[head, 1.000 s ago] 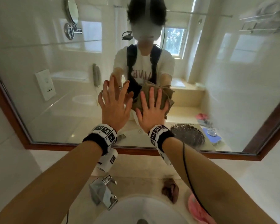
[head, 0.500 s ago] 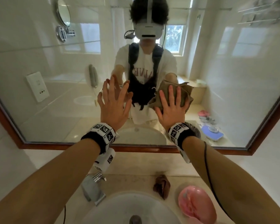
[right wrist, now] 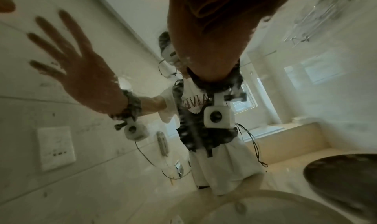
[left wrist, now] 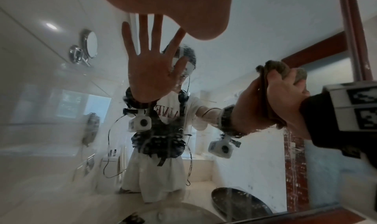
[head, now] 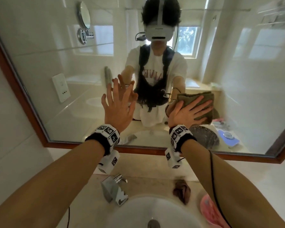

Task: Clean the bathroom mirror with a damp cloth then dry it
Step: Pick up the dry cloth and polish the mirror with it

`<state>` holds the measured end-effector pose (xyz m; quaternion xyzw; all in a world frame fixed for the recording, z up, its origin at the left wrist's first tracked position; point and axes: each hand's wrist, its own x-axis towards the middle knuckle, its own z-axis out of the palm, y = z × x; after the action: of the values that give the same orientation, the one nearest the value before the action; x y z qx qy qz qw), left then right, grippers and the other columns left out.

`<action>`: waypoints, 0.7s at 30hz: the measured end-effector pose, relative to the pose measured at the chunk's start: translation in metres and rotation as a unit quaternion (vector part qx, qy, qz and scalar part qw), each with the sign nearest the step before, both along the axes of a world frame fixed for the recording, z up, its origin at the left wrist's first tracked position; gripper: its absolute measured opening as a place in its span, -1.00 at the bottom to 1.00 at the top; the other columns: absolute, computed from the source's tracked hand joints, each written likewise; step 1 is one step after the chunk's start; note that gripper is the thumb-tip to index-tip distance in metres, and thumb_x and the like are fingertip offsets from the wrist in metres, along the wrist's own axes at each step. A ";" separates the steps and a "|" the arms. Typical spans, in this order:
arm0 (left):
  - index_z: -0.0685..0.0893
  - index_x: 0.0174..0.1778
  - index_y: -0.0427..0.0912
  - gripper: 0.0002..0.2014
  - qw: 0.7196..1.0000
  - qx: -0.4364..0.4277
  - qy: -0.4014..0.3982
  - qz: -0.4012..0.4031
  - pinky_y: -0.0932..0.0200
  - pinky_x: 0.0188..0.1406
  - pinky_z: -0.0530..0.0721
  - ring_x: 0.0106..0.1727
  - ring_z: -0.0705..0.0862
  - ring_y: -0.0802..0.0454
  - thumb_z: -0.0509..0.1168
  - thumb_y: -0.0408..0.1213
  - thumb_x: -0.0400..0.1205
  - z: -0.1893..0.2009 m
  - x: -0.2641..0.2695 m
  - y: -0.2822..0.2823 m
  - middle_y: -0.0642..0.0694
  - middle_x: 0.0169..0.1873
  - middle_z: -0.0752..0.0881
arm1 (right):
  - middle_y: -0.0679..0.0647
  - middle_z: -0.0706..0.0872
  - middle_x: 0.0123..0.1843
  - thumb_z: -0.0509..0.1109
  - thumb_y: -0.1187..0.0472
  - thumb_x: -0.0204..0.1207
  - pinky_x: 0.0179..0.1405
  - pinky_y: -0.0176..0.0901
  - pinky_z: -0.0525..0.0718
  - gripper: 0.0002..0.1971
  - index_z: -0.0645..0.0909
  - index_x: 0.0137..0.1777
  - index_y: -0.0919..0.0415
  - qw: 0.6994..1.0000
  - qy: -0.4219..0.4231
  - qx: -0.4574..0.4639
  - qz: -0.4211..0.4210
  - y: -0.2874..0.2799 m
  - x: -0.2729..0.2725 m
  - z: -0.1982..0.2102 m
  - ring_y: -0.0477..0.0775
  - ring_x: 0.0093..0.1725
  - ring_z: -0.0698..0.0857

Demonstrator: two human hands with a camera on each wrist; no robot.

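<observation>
The wide wood-framed mirror (head: 56, 83) fills the wall above the basin. My left hand (head: 118, 104) lies flat on the glass left of centre, fingers straight and spread, holding nothing; its palm shows at the top of the left wrist view (left wrist: 163, 2). To its right, my right hand (head: 189, 112) presses a folded olive-brown cloth (head: 202, 99) against the lower middle of the glass with straight, spread fingers. The left wrist view shows that right hand (left wrist: 285, 95) from the side with the cloth (left wrist: 283, 68) between it and the glass. Water specks dot the mirror.
Below the mirror's wooden lower frame (head: 155, 151) is a beige counter with a chrome tap (head: 115, 190) and a white basin (head: 155, 213). A dark brown wadded cloth (head: 182, 192) and a pink dish (head: 209, 211) lie right of the tap.
My right hand has slid the cloth to the right across the glass and tilted its fingers rightward. The left hand has stayed flat in the same place.
</observation>
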<state>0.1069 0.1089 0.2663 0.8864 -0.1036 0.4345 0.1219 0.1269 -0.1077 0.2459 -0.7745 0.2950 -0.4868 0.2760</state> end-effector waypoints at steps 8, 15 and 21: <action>0.13 0.72 0.16 -0.41 1.000 -0.011 0.018 -0.012 -0.45 0.57 0.14 0.72 0.00 -0.32 -0.01 0.12 0.73 -0.010 0.013 0.075 -0.27 0.74 -0.01 | 0.40 0.14 0.66 -0.10 -0.23 0.63 0.50 0.54 0.03 -0.29 0.03 0.67 0.19 0.994 -0.020 -0.105 0.036 0.091 0.018 0.006 0.52 0.63 0.09; 0.25 0.69 0.08 -0.42 0.999 -0.039 0.002 0.021 -0.47 0.55 0.15 0.71 0.02 -0.35 0.13 0.06 0.73 -0.013 0.022 0.143 -0.29 0.73 0.04 | 0.26 0.00 0.71 0.06 -0.23 0.59 0.49 0.52 -0.17 -0.25 -0.07 0.70 0.03 0.941 0.031 -0.301 0.153 0.200 0.027 0.007 0.39 0.66 -0.08; 0.19 0.70 0.11 -0.40 0.998 -0.054 -0.006 0.020 -0.47 0.54 0.16 0.71 0.03 -0.36 0.14 0.06 0.72 -0.007 0.025 0.156 -0.29 0.73 0.05 | 0.14 0.07 0.72 0.13 -0.22 0.61 0.51 0.53 -0.07 -0.32 0.08 0.69 -0.06 0.855 0.081 -0.472 0.199 0.184 0.020 -0.004 0.29 0.68 -0.04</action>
<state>0.1318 0.2651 0.2593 0.8779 -0.0627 0.4471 0.1597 0.1469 0.0763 0.2420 -0.8903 -0.1093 -0.4383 -0.0571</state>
